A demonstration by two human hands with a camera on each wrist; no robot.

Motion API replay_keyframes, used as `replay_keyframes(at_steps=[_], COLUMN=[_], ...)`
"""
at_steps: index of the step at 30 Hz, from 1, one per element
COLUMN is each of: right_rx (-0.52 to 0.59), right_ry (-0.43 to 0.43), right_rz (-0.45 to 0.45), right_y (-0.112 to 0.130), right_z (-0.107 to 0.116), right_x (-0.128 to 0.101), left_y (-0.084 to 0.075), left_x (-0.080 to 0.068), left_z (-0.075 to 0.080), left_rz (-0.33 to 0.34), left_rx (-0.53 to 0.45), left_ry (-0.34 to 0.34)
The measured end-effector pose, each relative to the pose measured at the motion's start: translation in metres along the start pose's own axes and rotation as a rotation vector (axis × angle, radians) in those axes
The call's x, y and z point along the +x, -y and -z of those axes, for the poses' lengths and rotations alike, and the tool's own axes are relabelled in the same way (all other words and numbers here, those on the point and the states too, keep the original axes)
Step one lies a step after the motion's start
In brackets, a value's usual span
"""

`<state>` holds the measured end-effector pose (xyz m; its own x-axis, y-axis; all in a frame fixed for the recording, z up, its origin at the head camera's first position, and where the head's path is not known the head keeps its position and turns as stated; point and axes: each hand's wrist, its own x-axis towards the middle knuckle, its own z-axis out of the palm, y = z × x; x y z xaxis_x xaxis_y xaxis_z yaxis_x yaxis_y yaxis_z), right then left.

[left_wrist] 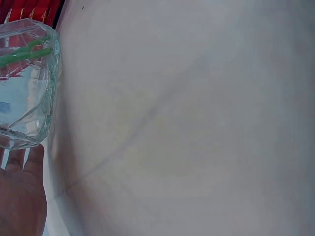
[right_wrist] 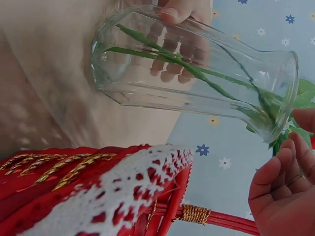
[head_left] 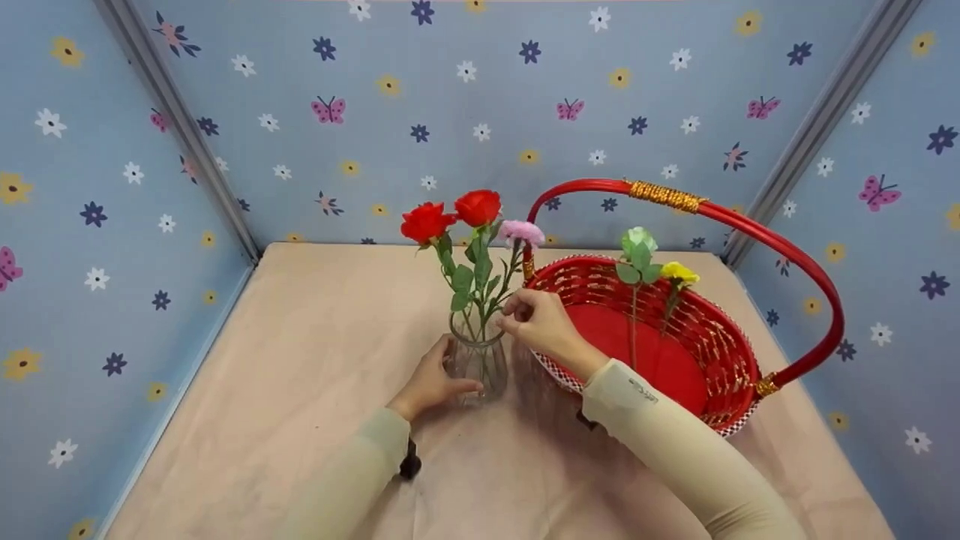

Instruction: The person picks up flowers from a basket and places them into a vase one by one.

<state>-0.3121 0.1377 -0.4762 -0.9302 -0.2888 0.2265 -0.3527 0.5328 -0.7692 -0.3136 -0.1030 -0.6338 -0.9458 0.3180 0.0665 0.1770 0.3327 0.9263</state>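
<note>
A clear glass vase (head_left: 491, 367) stands on the cloth, holding two red roses (head_left: 478, 208) and a pink carnation (head_left: 523, 232). My left hand (head_left: 433, 381) grips its lower body from the left, thumb across the front; in the right wrist view the fingers show through the glass. At the vase's rim, my right hand (head_left: 551, 326) pinches the carnation's stem between thumb and forefinger, the other fingers curled. Green stems (right_wrist: 197, 73) reach down inside the vase, two of them near its base. In the left wrist view only the vase's lower part (left_wrist: 49, 88) shows above the palm.
To the right stands a red woven basket (head_left: 739, 337) with a tall arched handle (head_left: 795, 259) and white lace trim. A pale green-white rose (head_left: 638, 241) and a yellow carnation (head_left: 680, 273) lean inside it. Patterned blue walls (head_left: 480, 97) enclose the cloth-covered table (head_left: 322, 337).
</note>
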Motion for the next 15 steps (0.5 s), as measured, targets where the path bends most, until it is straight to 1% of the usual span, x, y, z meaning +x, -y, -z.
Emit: replay_keyframes(at_steps=[5,15], right_rx=[0.012,0.024], right_ry=[0.000,-0.042], right_rz=[-0.025,-0.034], right_y=[-0.004,-0.015], right_z=[0.007,0.020], right_x=[-0.003,-0.008], left_y=[-0.001,0.002], left_x=[0.000,0.002], left_z=[0.000,-0.001], left_rz=[0.009,-0.011], left_rx=[0.007,0.008], left_ry=[-0.009,-0.015])
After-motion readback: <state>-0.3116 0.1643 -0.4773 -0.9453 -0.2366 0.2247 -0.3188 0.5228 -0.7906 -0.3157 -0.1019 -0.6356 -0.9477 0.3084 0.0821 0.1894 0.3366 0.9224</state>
